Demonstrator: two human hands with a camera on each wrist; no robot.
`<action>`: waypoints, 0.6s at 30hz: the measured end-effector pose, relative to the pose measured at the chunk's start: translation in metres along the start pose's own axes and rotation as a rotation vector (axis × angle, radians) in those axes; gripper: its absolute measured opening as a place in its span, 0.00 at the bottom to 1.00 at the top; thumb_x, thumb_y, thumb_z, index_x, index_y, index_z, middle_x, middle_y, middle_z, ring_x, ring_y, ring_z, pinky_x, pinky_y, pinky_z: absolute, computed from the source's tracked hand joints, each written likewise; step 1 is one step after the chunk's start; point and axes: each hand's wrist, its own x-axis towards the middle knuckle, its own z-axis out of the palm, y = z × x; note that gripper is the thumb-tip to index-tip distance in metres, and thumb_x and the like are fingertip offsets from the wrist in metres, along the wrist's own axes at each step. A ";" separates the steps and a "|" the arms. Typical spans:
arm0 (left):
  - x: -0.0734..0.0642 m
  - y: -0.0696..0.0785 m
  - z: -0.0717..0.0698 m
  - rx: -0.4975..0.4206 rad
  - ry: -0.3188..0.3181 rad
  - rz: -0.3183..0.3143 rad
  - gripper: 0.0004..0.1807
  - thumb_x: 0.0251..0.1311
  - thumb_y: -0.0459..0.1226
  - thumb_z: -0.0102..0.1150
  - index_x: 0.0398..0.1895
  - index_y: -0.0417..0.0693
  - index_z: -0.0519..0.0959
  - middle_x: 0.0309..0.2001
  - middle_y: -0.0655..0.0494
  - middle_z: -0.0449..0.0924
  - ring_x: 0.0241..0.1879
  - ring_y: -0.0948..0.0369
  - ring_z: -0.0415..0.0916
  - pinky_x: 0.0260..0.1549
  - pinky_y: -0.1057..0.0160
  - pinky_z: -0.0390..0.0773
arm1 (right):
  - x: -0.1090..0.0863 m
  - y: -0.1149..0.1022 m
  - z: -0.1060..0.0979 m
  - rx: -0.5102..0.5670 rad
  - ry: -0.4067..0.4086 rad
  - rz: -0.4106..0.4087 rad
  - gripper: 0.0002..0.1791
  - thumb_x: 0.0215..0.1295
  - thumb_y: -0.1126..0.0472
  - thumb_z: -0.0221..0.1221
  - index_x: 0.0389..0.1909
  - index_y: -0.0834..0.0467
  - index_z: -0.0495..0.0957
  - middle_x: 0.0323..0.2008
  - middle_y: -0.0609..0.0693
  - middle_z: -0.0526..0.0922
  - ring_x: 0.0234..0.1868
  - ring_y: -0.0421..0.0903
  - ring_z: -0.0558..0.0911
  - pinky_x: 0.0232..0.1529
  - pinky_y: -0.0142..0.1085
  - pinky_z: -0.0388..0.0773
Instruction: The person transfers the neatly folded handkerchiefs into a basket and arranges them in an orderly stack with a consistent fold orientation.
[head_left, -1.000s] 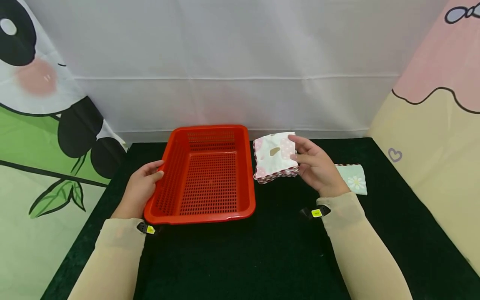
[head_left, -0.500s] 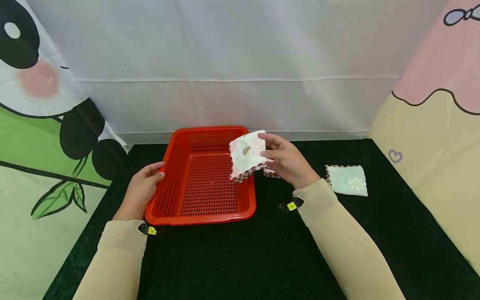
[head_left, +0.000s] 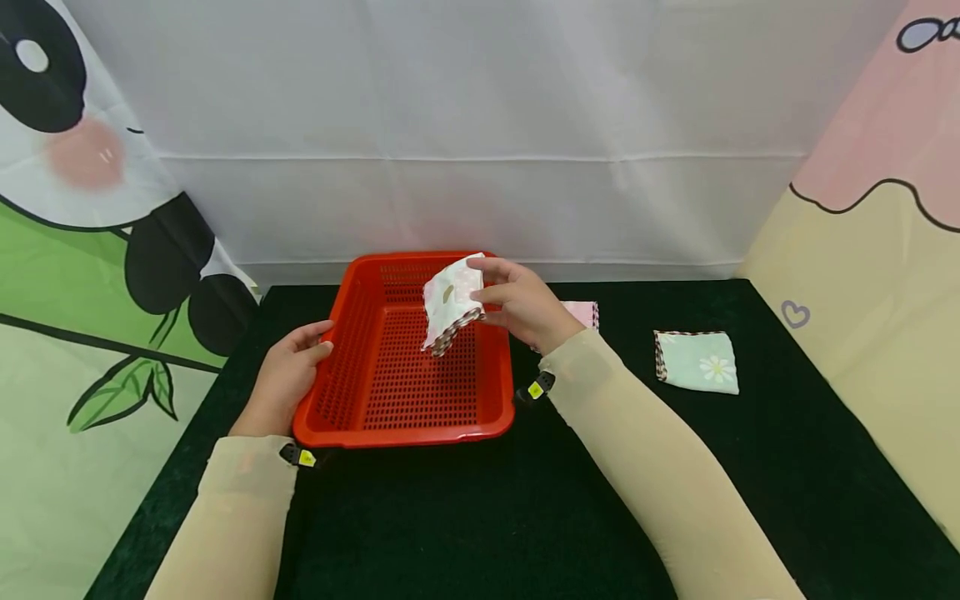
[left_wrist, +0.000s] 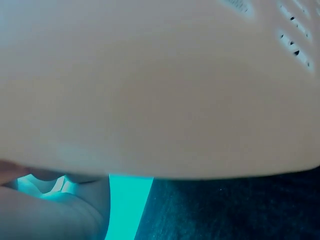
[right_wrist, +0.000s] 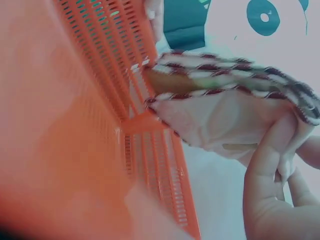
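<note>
A red plastic basket (head_left: 405, 435) with slotted walls stands on the dark green cloth. My left hand (head_left: 283, 379) grips its left rim; in the left wrist view the basket wall (left_wrist: 200, 110) fills most of the picture. Over the basket's right part, my right hand (head_left: 525, 304) pinches a folded white and pink handkerchief (head_left: 450, 304) by its right edge. The handkerchief (right_wrist: 215, 115) has a dark red and white checked trim and tilts downward, its layers spreading a little in the right wrist view.
Right of the basket lies a pink folded cloth (head_left: 583, 312), partly hidden behind the right hand and sleeve. Farther right is a mint green folded cloth (head_left: 697, 361) with a white flower. A white curtain (head_left: 480, 125) hangs behind the table.
My right hand has carried the white and pink handkerchief leftward from beside the basket to above it, uncovering the pink cloth and the mint green cloth. The left hand has kept its grip.
</note>
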 end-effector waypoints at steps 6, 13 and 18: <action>0.000 0.000 0.000 -0.011 0.002 -0.010 0.28 0.79 0.50 0.49 0.79 0.64 0.63 0.72 0.54 0.65 0.64 0.51 0.70 0.56 0.61 0.79 | 0.013 0.000 0.018 -0.004 0.020 0.010 0.26 0.69 0.74 0.61 0.66 0.55 0.78 0.50 0.49 0.67 0.42 0.46 0.73 0.36 0.37 0.78; 0.002 0.000 0.000 0.004 0.003 -0.006 0.28 0.79 0.49 0.49 0.79 0.64 0.64 0.72 0.54 0.65 0.63 0.51 0.70 0.57 0.60 0.78 | 0.025 -0.001 0.035 0.033 0.001 0.000 0.27 0.68 0.74 0.61 0.66 0.54 0.78 0.57 0.50 0.70 0.41 0.48 0.77 0.39 0.39 0.79; 0.002 -0.001 0.001 -0.008 0.001 0.004 0.28 0.79 0.48 0.49 0.79 0.63 0.63 0.72 0.52 0.65 0.63 0.51 0.70 0.55 0.61 0.79 | 0.033 0.004 0.044 0.084 0.003 0.004 0.26 0.69 0.74 0.61 0.66 0.54 0.79 0.50 0.51 0.71 0.39 0.48 0.78 0.38 0.38 0.81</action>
